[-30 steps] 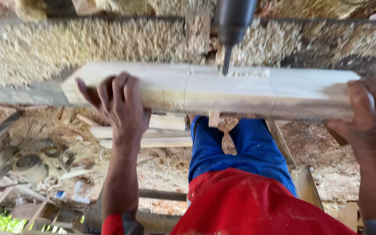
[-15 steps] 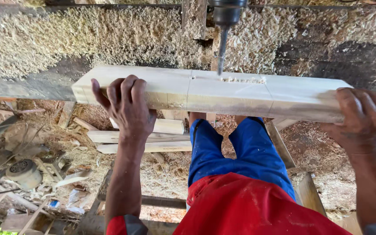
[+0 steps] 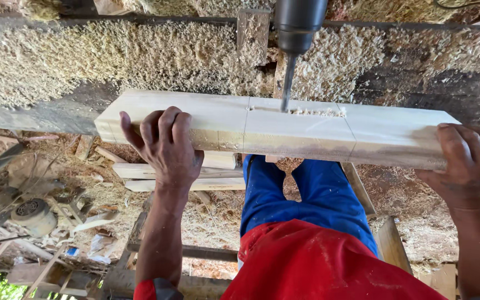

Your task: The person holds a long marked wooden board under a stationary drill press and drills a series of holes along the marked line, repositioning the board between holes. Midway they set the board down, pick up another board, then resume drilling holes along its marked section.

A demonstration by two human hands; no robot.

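One pale beam (image 3: 306,130) lies crosswise on a sawdust-covered bench (image 3: 112,55). Left hand (image 3: 165,147) clamps its near edge at 9 o'clock; right hand (image 3: 470,166) grips the end at 3 o'clock. One drill bit (image 3: 288,83) meets the beam's top at 12 o'clock, beside a rough slot (image 3: 318,111). Two planks (image 3: 162,178) lie below.

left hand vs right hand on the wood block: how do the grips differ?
The left hand sits near the middle-left of the pale wood block, fingers curled over its near edge; the right hand wraps the block's right end. The left hand is fully in view with its forearm; the right hand is partly cut off by the frame edge. Both press on the block, clear of the drill bit.
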